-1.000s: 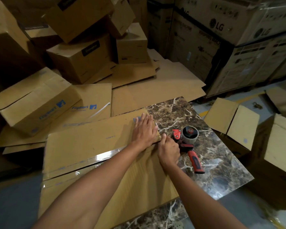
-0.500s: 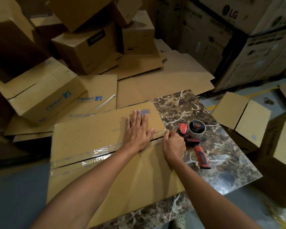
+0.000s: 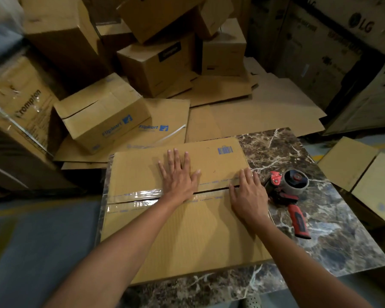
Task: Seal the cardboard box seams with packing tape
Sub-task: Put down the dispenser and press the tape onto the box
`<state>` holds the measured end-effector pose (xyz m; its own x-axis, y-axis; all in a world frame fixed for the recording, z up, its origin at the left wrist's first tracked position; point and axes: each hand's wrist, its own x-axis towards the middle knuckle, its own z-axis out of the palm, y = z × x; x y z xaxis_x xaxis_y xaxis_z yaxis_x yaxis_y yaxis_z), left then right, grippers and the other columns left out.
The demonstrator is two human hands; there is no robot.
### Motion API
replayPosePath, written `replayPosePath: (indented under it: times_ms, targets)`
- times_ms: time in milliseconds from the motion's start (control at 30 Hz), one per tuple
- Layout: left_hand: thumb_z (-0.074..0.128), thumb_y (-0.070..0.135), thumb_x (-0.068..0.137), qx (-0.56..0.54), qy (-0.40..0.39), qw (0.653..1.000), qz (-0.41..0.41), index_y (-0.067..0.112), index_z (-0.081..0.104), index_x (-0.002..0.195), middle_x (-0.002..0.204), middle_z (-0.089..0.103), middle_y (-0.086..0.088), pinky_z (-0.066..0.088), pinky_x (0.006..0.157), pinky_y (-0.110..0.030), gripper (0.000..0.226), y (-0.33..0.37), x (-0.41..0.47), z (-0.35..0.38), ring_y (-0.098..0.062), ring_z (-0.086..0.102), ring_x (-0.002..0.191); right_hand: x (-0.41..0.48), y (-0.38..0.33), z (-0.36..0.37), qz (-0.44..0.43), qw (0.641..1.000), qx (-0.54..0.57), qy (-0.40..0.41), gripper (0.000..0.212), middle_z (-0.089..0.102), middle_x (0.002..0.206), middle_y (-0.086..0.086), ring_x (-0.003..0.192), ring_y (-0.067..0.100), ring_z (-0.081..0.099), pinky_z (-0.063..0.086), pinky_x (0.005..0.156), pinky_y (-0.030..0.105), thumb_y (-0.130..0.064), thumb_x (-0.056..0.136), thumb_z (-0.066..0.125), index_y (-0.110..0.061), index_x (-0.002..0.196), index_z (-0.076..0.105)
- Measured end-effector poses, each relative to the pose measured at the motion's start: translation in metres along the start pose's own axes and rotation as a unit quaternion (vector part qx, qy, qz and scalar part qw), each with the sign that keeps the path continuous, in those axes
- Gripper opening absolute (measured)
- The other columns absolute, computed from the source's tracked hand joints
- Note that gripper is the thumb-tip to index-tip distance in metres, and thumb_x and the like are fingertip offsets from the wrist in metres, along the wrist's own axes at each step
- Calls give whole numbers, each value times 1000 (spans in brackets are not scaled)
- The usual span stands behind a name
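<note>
The cardboard box point(image 3: 187, 218) lies flat on the marble tabletop point(image 3: 333, 241). Its centre seam point(image 3: 211, 190) shows glossy tape on the left stretch, while the right part looks open, though glare makes that hard to judge. The left hand point(image 3: 178, 176) has slid leftward and lies open, palm down, across the seam. The right hand point(image 3: 248, 194), a moment ago closed at the box's edge, is now spread flat, holding nothing. The tape dispenser point(image 3: 290, 194) rests untouched just beside it, so the tape is being smoothed rather than laid.
</note>
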<state>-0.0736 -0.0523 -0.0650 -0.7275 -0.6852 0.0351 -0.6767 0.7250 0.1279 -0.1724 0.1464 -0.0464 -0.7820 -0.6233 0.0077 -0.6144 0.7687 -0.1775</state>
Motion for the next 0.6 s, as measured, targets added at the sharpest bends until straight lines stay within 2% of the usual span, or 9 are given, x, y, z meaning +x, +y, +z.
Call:
replayPosePath:
  times_ms: [167,300,367,500,600]
  targets:
    - [25,56,94,-20,31,998,-44,16,23,152,164,5,-14,-6,116,-63,71,-30,-5,-13,-31,-16,149,0,-1,2,-40,999,-20,8,72,17,162,12,151,26,8,11,123,46,-54,99,16,-7,154,19]
    - [31,50,93,-21,43,998,-47,14,32,146,160,19,-17,2,116,-64,64,-54,-13,-21,-35,-6,150,-1,-2,2,-55,998,-15,13,69,24,161,11,150,24,16,14,122,43,-52,100,25,-8,152,25]
    - [32,49,93,-23,38,997,-64,14,30,146,160,21,-18,4,116,-64,64,-71,-17,-24,-37,-3,149,-1,-2,1,-52,998,-15,12,67,27,160,12,149,24,18,16,122,43,-51,100,27,-8,151,28]
    - [25,54,97,-43,2,988,-148,16,13,154,163,5,-17,3,118,-61,70,-110,-24,-29,-39,-3,149,-2,-5,-3,-60,998,-22,7,62,33,157,12,148,25,21,19,121,46,-48,100,29,-9,147,36]
    - [26,58,97,-68,-14,970,-234,16,8,155,163,2,-17,15,114,-63,74,-136,-33,-34,-42,8,147,-2,-7,-7,-62,998,-22,-4,62,29,159,11,150,24,17,14,122,44,-47,101,26,-9,150,31]
